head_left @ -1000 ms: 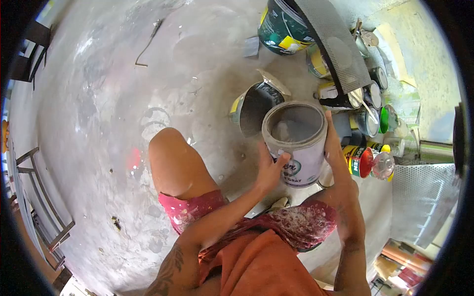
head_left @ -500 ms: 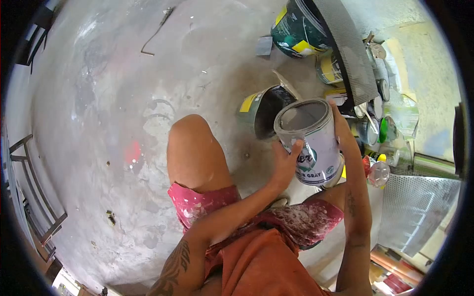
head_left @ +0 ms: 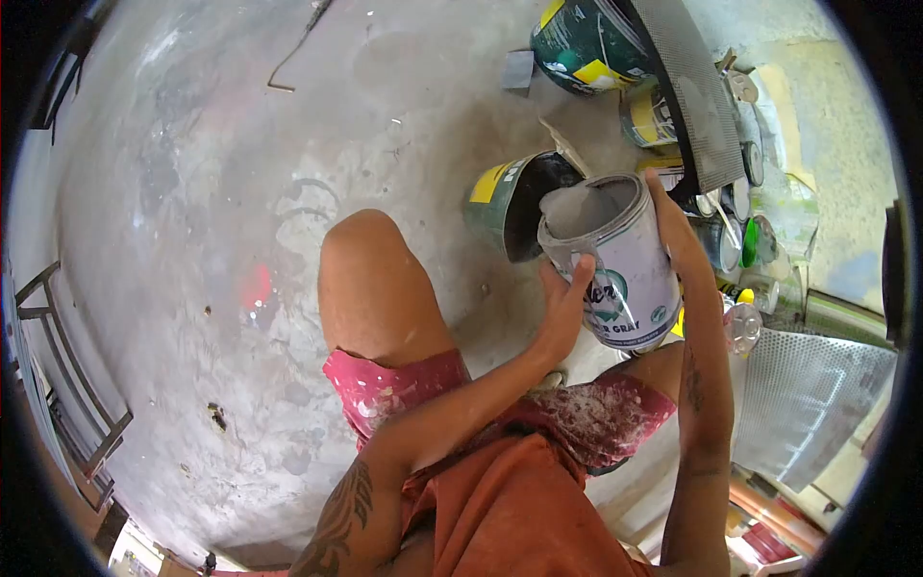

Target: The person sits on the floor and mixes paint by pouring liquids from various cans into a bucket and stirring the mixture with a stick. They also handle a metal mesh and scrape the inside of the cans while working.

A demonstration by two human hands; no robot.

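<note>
Between my two hands is a paint can point(head_left: 625, 279) with a white label that reads "GRAY" at its lower edge. It is without a lid and tilts to the left, and grey paint point(head_left: 582, 213) lies at its lip. My left hand point(head_left: 565, 303) grips the near left side with the thumb on the label. My right hand point(head_left: 670, 226) wraps the far right side, its fingers partly hidden. Just beyond the lip a green bucket point(head_left: 490, 207) with a yellow patch and dark inside leans toward the can. A flat stick point(head_left: 565, 149) rests at the bucket's rim.
At the back right stand a larger green bucket point(head_left: 586, 48), a dark-edged mesh panel point(head_left: 707, 106) and several cans and bottles. A perforated metal sheet point(head_left: 812, 404) leans at right. A bent rod point(head_left: 298, 53) lies on the concrete floor; metal frames point(head_left: 72, 375) stand at left.
Both hands have tilted the paint can further left toward the green bucket. The grey paint has moved up to the can's lip.
</note>
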